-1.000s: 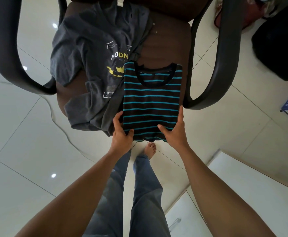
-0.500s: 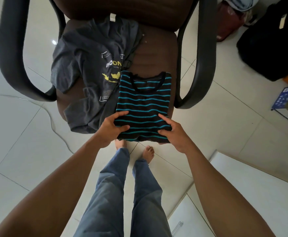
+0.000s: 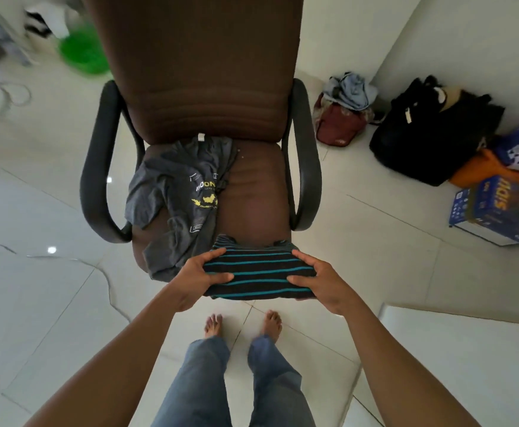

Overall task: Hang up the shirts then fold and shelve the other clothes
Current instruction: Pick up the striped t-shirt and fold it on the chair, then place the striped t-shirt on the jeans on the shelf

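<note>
A person looks down at a brown fabric office chair (image 3: 253, 192) with black armrests. Both hands grip a folded black shirt with teal stripes (image 3: 259, 274) at the seat's six o'clock edge, left hand (image 3: 198, 277) at nine o'clock, right hand (image 3: 319, 280) at three. A crumpled grey printed T-shirt (image 3: 175, 195) lies on the seat at ten o'clock.

Soft knitted cloth on the striped shirt (image 3: 259, 274) at centre, matt grey cloth on the tee (image 3: 175, 192) just up-left, smooth matt black plastic on the armrest (image 3: 96, 167), glossy floor tiles (image 3: 36, 303) glinting at left.
</note>
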